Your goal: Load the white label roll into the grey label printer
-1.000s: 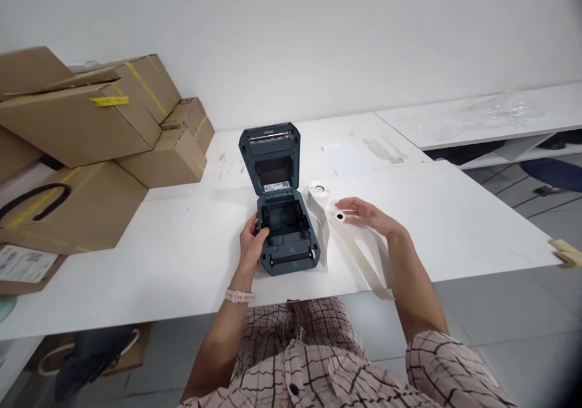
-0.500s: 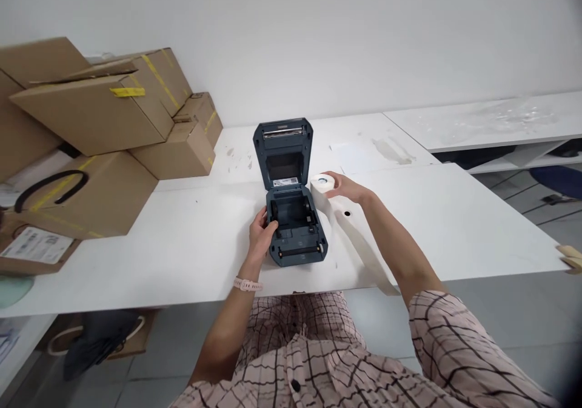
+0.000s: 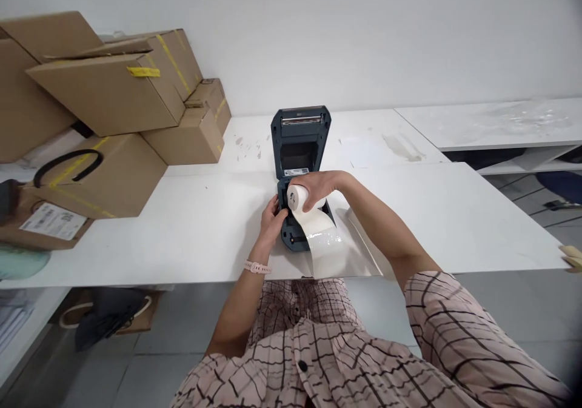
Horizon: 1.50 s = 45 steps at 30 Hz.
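A dark blue label printer (image 3: 300, 147) stands on the white table (image 3: 200, 238) with its lid tipped up and back. My right hand (image 3: 321, 187) is wrapped round a white paper roll (image 3: 297, 197) and holds it just over the printer's open bay. A long loose tail of paper (image 3: 327, 247) runs from the roll over the printer's front and down past the table's near edge. My left hand (image 3: 273, 217), with a pink watch on its wrist, grips the printer's left side wall, fingers curled over its rim.
Several cardboard boxes (image 3: 109, 93) are piled at the table's left and back left, one with a black strap. A white shelf unit (image 3: 500, 126) stands at the right. A bag (image 3: 104, 323) lies on the floor under the table.
My right hand took the paper roll from the table right of the printer and carried it left over the open bay. The paper tail swung across the printer's front. My left hand stayed on the printer.
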Available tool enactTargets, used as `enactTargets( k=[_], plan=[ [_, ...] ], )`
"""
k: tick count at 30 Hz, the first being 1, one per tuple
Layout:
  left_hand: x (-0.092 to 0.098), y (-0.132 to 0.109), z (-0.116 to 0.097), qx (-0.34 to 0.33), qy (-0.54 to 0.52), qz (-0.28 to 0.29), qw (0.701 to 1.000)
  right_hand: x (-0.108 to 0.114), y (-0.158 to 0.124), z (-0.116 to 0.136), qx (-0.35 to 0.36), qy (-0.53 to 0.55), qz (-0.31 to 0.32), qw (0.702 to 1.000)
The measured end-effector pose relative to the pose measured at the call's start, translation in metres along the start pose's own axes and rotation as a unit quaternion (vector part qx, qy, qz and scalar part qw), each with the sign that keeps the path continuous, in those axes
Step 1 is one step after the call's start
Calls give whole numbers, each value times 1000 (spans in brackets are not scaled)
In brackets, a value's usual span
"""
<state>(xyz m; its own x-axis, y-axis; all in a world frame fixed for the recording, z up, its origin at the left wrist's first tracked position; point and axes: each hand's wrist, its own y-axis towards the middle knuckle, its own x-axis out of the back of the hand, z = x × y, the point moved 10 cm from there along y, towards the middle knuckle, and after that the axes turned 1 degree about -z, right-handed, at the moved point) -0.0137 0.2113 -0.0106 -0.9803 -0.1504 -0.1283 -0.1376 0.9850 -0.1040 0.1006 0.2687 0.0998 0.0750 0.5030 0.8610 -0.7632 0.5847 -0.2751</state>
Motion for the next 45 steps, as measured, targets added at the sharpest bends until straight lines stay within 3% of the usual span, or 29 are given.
enactTargets(
  k=[5, 11, 18, 26, 30, 33, 36, 41, 45],
  plan=[
    [-3, -3, -5, -2, -11, 28, 1000, -5, 2, -3, -9, -11, 18, 1000],
    [-2, 0, 1, -9, 2, 19, 1000, -19, 1, 6, 6, -46, 56, 997],
    [2, 5, 9, -40, 21, 11, 999, -19, 0, 5, -10, -41, 49, 998],
    [1, -4, -14, -72, 220, 20, 973, -32, 19, -14, -33, -52, 55, 997],
    [1, -6, -17, -70, 228, 12, 971, -38, 22, -20, -38, -61, 25, 997],
    [1, -6, -15, -69, 220, 13, 973, -36, 3, -6, -15, -91, -69, 993],
    [1, -5, -12, -80, 206, 10, 975, -46, -40, 23, 36, -84, -155, 984],
    [1, -7, -13, -113, 196, 13, 974, -94, -103, 53, 60, -44, -133, 988],
    [-6, -12, -42, -191, 316, 1, 929, -91, -125, 59, 93, 6, -112, 989]
  ],
)
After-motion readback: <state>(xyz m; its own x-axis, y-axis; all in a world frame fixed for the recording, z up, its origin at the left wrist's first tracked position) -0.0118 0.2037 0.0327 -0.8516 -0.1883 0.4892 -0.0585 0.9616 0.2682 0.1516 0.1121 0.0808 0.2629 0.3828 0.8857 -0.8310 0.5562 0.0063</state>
